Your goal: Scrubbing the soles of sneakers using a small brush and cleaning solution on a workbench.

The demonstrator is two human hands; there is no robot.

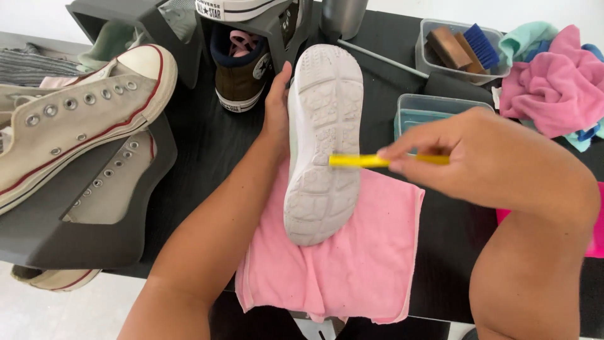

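We see a white shoe (324, 141) held sole-up over a pink cloth (352, 252) spread on a black table (207, 145). The left hand (277, 107) grips the shoe's far side near the toe; its fingers are behind the shoe, so only the thumb and back of the hand show. The upper is hidden too, apart from a thin pale edge at the left.

The right hand (453, 157) pinches a yellow stick (371, 161) between thumb and fingertips. The stick's tip touches the sole about midway along; its far end disappears under the fingers, and blur keeps us from telling what kind of tool it is.

At left, 2 cream sneakers (82, 119) rest on dark grey stands (94, 233), both cut off by the frame edge, and a 3rd peeks out under the table. A brown sneaker (242, 82) sits half hidden inside another stand at top. At right, 2 clear tubs (434, 107) stand near a heap of pink and teal rags (553, 82); the farther tub holds brushes (465, 47), the nearer one's contents are screened by the right hand.
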